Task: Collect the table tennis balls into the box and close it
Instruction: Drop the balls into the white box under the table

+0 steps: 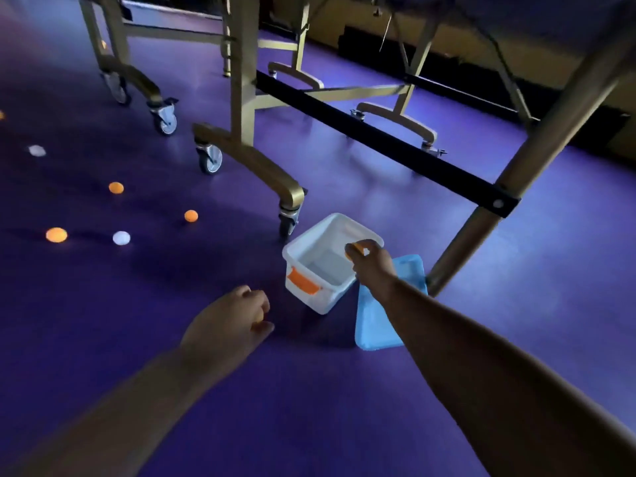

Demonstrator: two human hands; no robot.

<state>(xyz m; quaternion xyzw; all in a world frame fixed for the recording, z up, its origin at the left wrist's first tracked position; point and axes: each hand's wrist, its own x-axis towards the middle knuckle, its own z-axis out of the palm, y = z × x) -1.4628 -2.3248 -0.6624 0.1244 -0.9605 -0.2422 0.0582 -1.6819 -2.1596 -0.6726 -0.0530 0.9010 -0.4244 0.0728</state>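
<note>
A white plastic box [311, 247] with an orange latch [303, 281] stands open on the purple floor. Its blue lid [378, 315] lies flat beside it on the right. My right hand [370, 263] hovers over the box's right rim and grips an orange ball [354, 251]. My left hand [230, 321] is left of the box with fingers curled; a sliver of orange ball [258, 317] shows inside it. Several orange and white balls lie on the floor at the left, among them an orange ball [190, 215] and a white ball [121, 237].
Gold table legs with castor wheels [210, 160] stand just behind the box. A black crossbar [378, 139] runs to a grey leg [481, 228] right of the lid. Open purple floor lies in front and to the left.
</note>
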